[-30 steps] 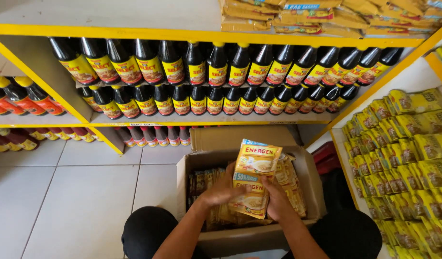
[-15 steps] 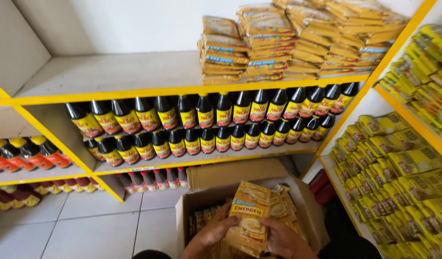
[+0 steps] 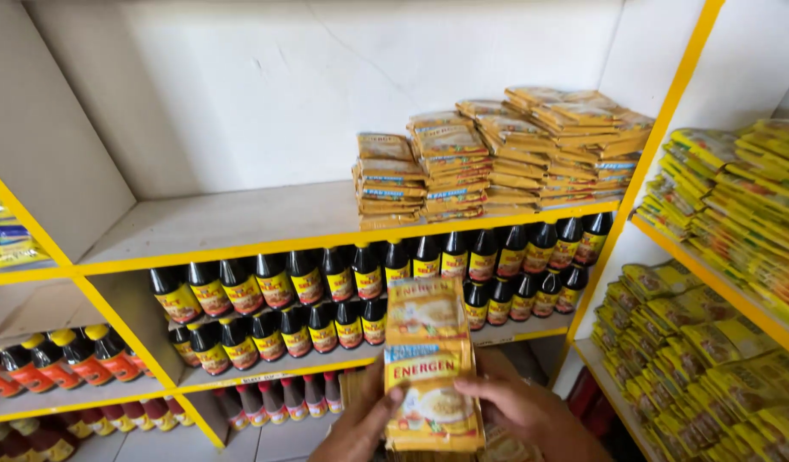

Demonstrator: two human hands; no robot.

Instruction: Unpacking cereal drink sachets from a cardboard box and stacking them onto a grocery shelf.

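Both my hands hold a stack of yellow-orange drink sachets (image 3: pixel 430 368) upright at the bottom centre of the head view. My left hand (image 3: pixel 360 423) grips its left edge, and my right hand (image 3: pixel 523 406) grips its right edge. The stack is raised in front of the rows of dark sauce bottles (image 3: pixel 326 291). On the top shelf (image 3: pixel 240 222) above, several piles of matching sachets (image 3: pixel 497 158) lie at the right end; the left part of that shelf is bare.
Yellow-edged white shelving fills the view. Red-labelled, yellow-capped bottles (image 3: pixel 61 359) stand at the lower left. Yellow-green packets (image 3: pixel 719 231) crowd the right-hand shelves. Yellow-and-blue packets (image 3: pixel 5 244) sit at the far left. Tiled floor shows below.
My hands have lifted the sachet stack up out of the cardboard box. The view has tilted upward, so the box has dropped out of sight and the top shelf now shows.
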